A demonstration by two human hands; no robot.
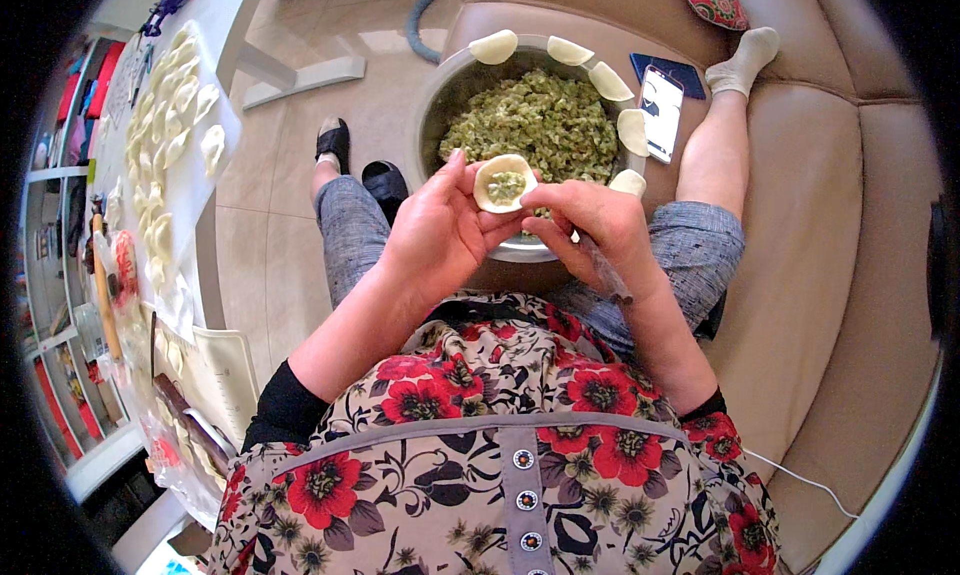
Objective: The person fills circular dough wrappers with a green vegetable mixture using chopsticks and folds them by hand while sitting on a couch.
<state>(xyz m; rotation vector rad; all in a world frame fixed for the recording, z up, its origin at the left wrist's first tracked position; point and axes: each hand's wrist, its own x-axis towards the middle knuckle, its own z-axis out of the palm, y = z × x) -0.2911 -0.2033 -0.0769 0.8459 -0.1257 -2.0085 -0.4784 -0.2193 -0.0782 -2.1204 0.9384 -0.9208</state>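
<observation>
A round dough wrapper [482, 184] rests on the fingers of my left hand [442, 222], its edge curled up around a small mound of green filling [505, 188]. My right hand [600, 226] pinches the wrapper's right edge with its fingertips. The same hand also grips a utensil, whose dark handle [606, 273] sticks out below the palm; its other end is hidden. Beneath both hands stands a large metal bowl [433, 117] holding chopped green filling [532, 121]. Several folded-looking dough pieces [632, 132] lie along the bowl's far and right rim.
On my left, a white table [225, 42] carries rows of shaped dumplings [169, 124] and a wooden rolling pin [106, 290]. A phone [661, 117] lies on the brown sofa [802, 200], partly over a dark blue flat object [686, 76]. A white cable [802, 481] crosses the sofa.
</observation>
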